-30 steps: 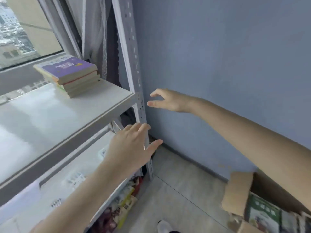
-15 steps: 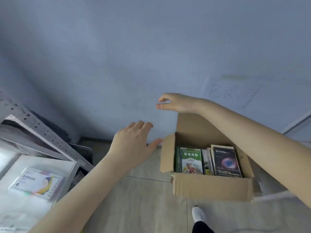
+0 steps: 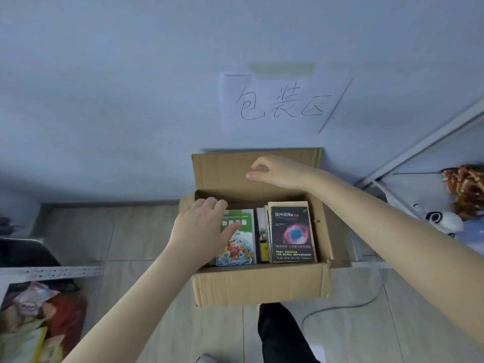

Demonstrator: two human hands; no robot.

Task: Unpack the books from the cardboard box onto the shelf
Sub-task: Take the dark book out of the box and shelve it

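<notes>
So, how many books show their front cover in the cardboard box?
2: the green book on the left, under the left hand, and the dark book on the right. Others may hide between and below.

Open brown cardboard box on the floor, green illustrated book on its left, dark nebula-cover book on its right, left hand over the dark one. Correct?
Not quite. The head view shows the left hand over the green illustrated book, not the dark nebula-cover book. The rest holds: the open brown cardboard box is on the floor, green left, dark right.
</notes>
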